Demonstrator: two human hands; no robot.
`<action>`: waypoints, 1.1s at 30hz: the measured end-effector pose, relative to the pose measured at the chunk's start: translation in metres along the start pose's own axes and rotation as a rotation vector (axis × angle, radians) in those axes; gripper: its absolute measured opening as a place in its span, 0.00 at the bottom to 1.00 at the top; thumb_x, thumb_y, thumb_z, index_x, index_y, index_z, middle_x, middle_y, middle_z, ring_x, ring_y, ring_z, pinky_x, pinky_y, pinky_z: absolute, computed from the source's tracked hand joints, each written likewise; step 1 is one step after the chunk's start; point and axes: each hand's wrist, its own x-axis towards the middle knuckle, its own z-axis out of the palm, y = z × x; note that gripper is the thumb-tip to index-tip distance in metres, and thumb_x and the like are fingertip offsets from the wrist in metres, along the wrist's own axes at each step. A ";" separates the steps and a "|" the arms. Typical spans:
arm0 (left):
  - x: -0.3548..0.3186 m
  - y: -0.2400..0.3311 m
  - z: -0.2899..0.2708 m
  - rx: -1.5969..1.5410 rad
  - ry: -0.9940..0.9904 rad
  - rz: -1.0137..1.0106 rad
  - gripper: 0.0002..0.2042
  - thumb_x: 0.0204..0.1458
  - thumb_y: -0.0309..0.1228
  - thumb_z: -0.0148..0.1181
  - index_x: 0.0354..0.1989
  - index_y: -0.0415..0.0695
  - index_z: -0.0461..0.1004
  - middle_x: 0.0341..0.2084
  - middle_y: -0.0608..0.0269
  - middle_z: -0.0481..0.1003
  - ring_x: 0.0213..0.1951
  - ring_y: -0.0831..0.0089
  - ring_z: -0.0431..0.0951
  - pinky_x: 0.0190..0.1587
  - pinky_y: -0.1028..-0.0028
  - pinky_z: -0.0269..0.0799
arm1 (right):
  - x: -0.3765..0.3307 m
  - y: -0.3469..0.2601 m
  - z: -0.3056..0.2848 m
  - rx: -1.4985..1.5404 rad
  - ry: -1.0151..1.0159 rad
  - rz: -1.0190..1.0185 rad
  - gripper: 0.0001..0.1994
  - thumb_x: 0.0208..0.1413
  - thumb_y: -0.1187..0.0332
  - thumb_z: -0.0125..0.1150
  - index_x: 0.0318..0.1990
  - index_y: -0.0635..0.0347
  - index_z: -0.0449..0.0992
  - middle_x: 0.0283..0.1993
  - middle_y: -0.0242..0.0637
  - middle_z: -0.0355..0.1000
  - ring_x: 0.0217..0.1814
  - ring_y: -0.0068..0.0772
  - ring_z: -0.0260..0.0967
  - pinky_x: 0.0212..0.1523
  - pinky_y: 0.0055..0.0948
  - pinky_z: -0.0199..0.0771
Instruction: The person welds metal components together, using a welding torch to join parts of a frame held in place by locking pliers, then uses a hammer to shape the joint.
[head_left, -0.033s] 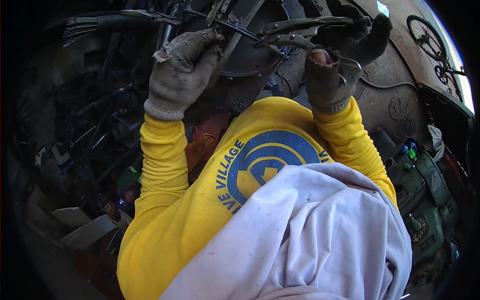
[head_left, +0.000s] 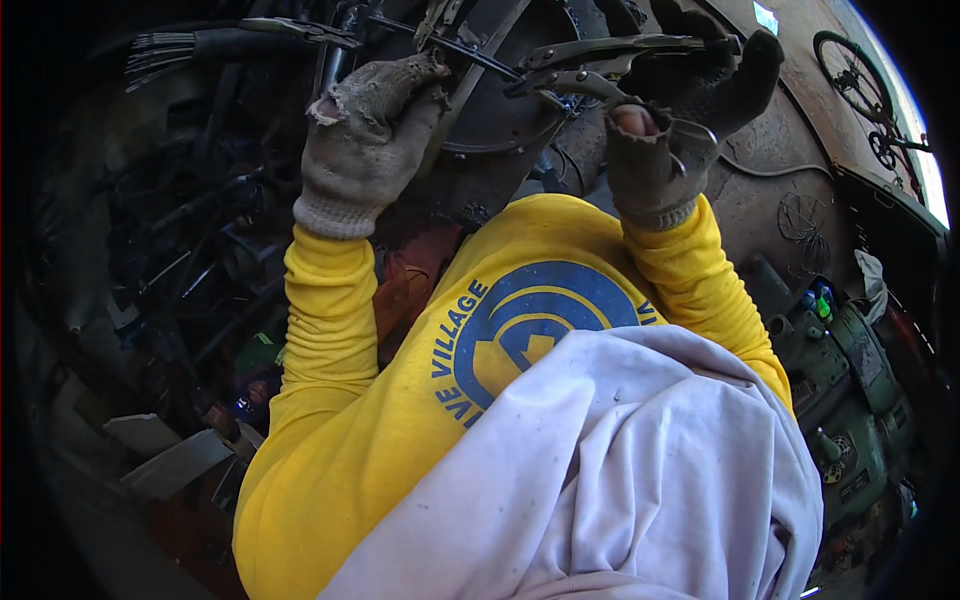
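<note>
My left hand [head_left: 370, 140], in a torn grey glove, has its fingers curled together just under a thin dark metal rod [head_left: 470, 52]. What its fingertips hold, if anything, is hidden. My right hand [head_left: 670, 130], gloved too with the thumb tip poking through, is closed around the handles of locking pliers [head_left: 610, 50]. The jaws of these pliers meet the rod's right end. Another metal clamp [head_left: 432, 22] sits on the rod, above my left hand. Behind the rod are a flat metal bar [head_left: 490, 45] and a dark round plate [head_left: 500, 125].
At the upper left lies a clamp [head_left: 300, 30] beside a bundle of thin tines [head_left: 160, 55]. Dark metal scrap [head_left: 200, 220] covers the left side. A green machine [head_left: 850, 400] stands at right; a bicycle [head_left: 855, 75] is far right. A cable [head_left: 775, 170] crosses the ground.
My left hand has shifted very slightly to the right. My right thumb and the lower pliers handle have moved a little; the rod stays in place.
</note>
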 end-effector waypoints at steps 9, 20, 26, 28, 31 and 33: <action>0.023 -0.009 0.019 0.370 0.183 0.396 0.18 0.49 0.17 0.68 0.50 0.43 0.82 0.41 0.56 0.83 0.42 0.63 0.85 0.43 0.70 0.82 | -0.010 -0.015 0.005 0.162 -0.016 0.144 0.21 0.65 0.66 0.65 0.65 0.51 0.74 0.53 0.37 0.79 0.46 0.31 0.80 0.55 0.36 0.80; 0.027 -0.019 0.029 0.238 0.162 0.307 0.20 0.46 0.15 0.68 0.49 0.43 0.83 0.39 0.56 0.82 0.41 0.65 0.86 0.43 0.70 0.83 | 0.010 -0.016 -0.009 0.198 -0.209 0.189 0.16 0.54 0.73 0.67 0.51 0.53 0.82 0.46 0.35 0.80 0.43 0.38 0.80 0.49 0.38 0.80; 0.021 0.013 0.035 0.455 0.236 0.411 0.23 0.45 0.23 0.74 0.53 0.43 0.81 0.38 0.54 0.82 0.40 0.62 0.85 0.42 0.69 0.82 | 0.027 -0.018 -0.015 0.102 -0.302 0.230 0.17 0.48 0.76 0.64 0.48 0.55 0.82 0.42 0.36 0.78 0.41 0.42 0.78 0.44 0.41 0.76; 0.037 0.025 0.064 0.435 0.307 0.444 0.22 0.48 0.23 0.72 0.54 0.43 0.80 0.39 0.55 0.83 0.41 0.63 0.85 0.43 0.69 0.82 | 0.031 -0.019 -0.015 0.025 -0.288 0.177 0.16 0.49 0.75 0.63 0.48 0.55 0.81 0.42 0.36 0.78 0.42 0.43 0.78 0.46 0.42 0.76; 0.062 0.032 0.075 0.371 0.247 0.480 0.20 0.50 0.24 0.69 0.54 0.40 0.79 0.40 0.55 0.83 0.39 0.65 0.85 0.43 0.70 0.82 | 0.031 -0.013 -0.013 -0.060 -0.250 0.122 0.16 0.51 0.75 0.62 0.50 0.55 0.80 0.43 0.37 0.79 0.45 0.45 0.78 0.49 0.43 0.77; 0.082 0.042 0.068 0.264 -0.013 0.494 0.19 0.50 0.26 0.67 0.51 0.36 0.79 0.39 0.55 0.82 0.35 0.66 0.83 0.41 0.69 0.82 | 0.029 -0.005 -0.012 -0.099 -0.245 0.096 0.17 0.52 0.74 0.62 0.51 0.55 0.79 0.44 0.38 0.79 0.46 0.46 0.79 0.50 0.43 0.77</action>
